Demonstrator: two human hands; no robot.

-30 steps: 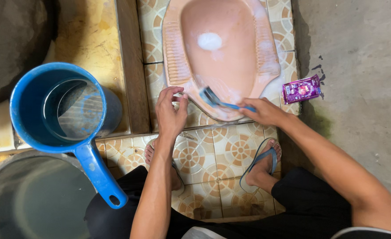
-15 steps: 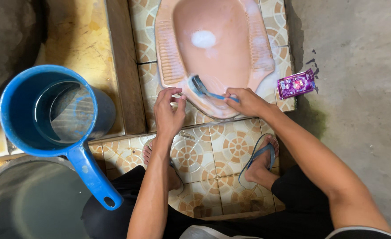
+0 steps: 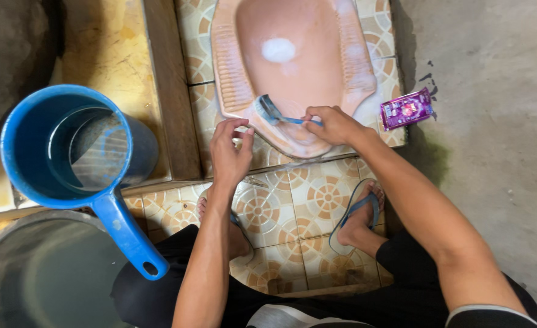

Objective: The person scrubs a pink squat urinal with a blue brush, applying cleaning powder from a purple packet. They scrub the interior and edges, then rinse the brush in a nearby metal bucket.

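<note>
Clamping the brush (image 3: 268, 110), right hand (image 3: 335, 124) hides its handle; left hand (image 3: 229, 155) loosely curled.

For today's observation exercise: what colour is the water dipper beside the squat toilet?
The water dipper is bright blue, handle included; the head view shows it clearly.

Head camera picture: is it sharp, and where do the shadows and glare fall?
Head view: mostly sharp, though the brush head in the right hand looks slightly smeared; soft shadow darkens the top left corner and the concrete floor beside the right arm; the water in the blue dipper reflects light.
</note>
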